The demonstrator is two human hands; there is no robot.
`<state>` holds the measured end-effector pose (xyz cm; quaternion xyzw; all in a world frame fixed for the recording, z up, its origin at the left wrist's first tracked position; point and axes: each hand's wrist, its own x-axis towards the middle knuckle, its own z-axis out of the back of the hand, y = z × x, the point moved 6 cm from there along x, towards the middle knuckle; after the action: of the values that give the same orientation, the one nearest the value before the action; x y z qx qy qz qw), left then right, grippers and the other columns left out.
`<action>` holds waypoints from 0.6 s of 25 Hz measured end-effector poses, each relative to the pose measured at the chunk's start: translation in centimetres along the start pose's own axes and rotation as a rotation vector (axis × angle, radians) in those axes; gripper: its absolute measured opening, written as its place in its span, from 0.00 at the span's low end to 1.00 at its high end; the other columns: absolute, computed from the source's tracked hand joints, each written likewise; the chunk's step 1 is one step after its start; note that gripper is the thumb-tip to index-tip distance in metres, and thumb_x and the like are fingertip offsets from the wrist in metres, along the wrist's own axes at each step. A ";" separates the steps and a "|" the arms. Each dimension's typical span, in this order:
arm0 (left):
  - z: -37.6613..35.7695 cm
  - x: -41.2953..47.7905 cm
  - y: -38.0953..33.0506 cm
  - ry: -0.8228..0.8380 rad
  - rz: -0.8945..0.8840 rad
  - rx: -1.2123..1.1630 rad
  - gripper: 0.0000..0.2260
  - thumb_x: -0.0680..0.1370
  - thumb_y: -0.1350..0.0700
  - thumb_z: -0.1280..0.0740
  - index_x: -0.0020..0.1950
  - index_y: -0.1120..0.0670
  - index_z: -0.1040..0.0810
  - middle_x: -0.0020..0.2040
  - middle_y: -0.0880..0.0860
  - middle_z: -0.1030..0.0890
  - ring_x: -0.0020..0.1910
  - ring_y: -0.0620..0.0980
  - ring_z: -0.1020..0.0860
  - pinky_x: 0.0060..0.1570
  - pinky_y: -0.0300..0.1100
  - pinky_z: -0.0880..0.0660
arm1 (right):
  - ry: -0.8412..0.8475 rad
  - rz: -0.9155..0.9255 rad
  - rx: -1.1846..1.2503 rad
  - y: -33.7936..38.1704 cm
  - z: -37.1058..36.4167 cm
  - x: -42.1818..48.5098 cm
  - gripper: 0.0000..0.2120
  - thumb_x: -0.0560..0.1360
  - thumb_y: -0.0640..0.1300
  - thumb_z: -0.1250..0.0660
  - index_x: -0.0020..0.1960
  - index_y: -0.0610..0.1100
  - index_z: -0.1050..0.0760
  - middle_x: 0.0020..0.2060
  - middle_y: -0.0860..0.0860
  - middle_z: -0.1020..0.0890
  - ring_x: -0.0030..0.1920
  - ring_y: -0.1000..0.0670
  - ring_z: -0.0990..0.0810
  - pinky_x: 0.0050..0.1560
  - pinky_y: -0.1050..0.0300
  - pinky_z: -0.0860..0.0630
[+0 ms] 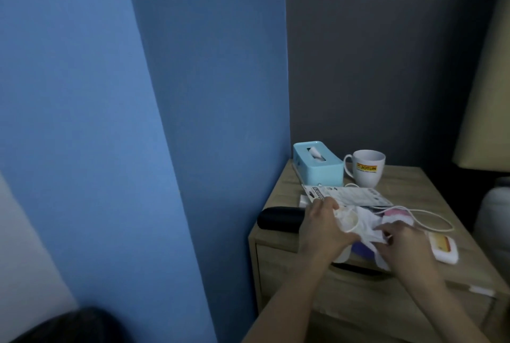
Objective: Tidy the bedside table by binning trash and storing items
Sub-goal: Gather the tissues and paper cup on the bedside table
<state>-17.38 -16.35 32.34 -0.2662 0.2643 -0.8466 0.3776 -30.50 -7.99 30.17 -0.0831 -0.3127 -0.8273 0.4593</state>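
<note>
The step in hand looks like gathering trash. The left hand [323, 229] has its fingers [328, 206] curled round a small paper cup [350, 221], held just above the front edge of the bench [414, 182]. The right hand [408, 243] pinches a crumpled white tissue [368, 225] between thumb and fingertips. The tissue bridges the two hands, with one end at the cup's mouth, so it seems to be going into the cup (how much is already inside, I cannot tell).

Just beyond the left fingers lies a printed leaflet [350, 195], with a teal tissue box [317, 168] and a white mug [365, 170] further back. A black case [278, 218] lies just left of those fingers. A white cable [436, 218] loops beyond the right fingers. The drawer [367, 301] sits below both hands.

The next move probably calls for the left hand to hold the cup steady while the right pushes the tissue down inside. A thin cup may buckle if squeezed. The bundle then needs a bin, and none is in view.
</note>
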 end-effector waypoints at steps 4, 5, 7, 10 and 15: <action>-0.8 1.7 0.3 -0.014 0.008 -0.039 0.26 0.67 0.52 0.24 0.62 0.53 0.30 0.63 0.52 0.28 0.62 0.52 0.30 0.59 0.47 0.29 | -0.008 0.002 -0.029 -0.6 -1.5 1.1 0.07 0.63 0.33 0.28 0.41 0.37 0.18 0.39 0.38 0.18 0.38 0.40 0.21 0.40 0.56 0.32; -1.0 2.1 0.4 -0.015 0.007 -0.050 0.26 0.67 0.52 0.24 0.62 0.54 0.30 0.63 0.53 0.28 0.62 0.52 0.31 0.59 0.47 0.30 | -0.018 -0.006 -0.027 -0.7 -1.6 1.6 0.08 0.64 0.32 0.28 0.43 0.37 0.18 0.41 0.37 0.18 0.40 0.39 0.21 0.41 0.54 0.31; -1.5 3.1 0.6 -0.018 0.011 -0.073 0.25 0.68 0.52 0.24 0.61 0.54 0.30 0.63 0.53 0.28 0.63 0.52 0.31 0.60 0.47 0.30 | -0.020 -0.030 -0.031 -1.0 -1.8 2.6 0.10 0.65 0.32 0.30 0.46 0.36 0.19 0.44 0.35 0.19 0.43 0.37 0.21 0.44 0.52 0.29; -2.0 4.4 0.5 -0.032 0.016 -0.086 0.25 0.67 0.52 0.24 0.60 0.53 0.30 0.62 0.52 0.28 0.63 0.52 0.32 0.59 0.46 0.31 | 0.012 -0.032 -0.001 -1.0 -2.1 3.8 0.09 0.65 0.35 0.29 0.45 0.35 0.19 0.44 0.35 0.19 0.43 0.38 0.21 0.43 0.54 0.30; -2.8 4.6 0.7 -0.024 -0.018 -0.055 0.37 0.64 0.47 0.23 0.68 0.48 0.37 0.69 0.49 0.34 0.68 0.51 0.36 0.61 0.49 0.31 | 0.085 -0.077 0.032 -1.5 -1.9 3.5 0.19 0.70 0.43 0.34 0.60 0.43 0.25 0.54 0.40 0.21 0.53 0.39 0.23 0.51 0.48 0.26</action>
<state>-21.50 -19.68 31.02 -0.2889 0.2804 -0.8391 0.3659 -33.42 -11.02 29.52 -0.0284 -0.3088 -0.8421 0.4412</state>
